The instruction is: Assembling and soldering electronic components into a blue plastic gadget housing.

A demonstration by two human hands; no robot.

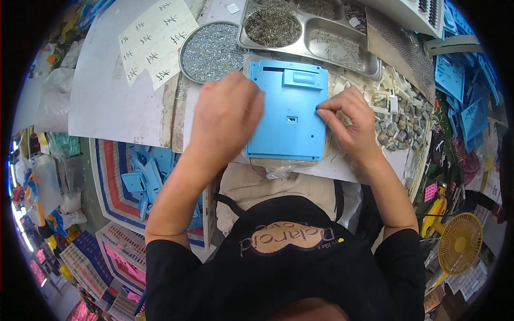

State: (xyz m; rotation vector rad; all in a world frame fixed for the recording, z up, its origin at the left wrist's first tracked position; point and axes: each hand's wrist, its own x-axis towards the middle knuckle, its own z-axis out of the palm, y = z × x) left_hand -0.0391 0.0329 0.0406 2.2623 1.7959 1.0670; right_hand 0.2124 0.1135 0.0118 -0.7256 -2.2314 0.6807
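Observation:
A light-blue plastic panel (273,125) lies flat in front of me, with a raised block, a slot and small holes on its face. My left hand (229,109) is at its upper left edge, fingers curled in and slightly blurred; whatever they hold is hidden. At the right edge my right hand (352,122) has thumb and forefinger pinched together. A tiny dark spot shows at those fingertips, too small to tell whether it is a part or a hole. Under the panel's near edge a clear plastic wrap (278,170) sticks out.
Beyond the panel are a round tray of small metal pins (211,53) and a steel compartment tray (369,63) of springs. Pale plastic and metal pieces (399,120) are heaped at right. A striped box (107,182) of blue parts stands lower left; a yellow fan (459,243) lower right.

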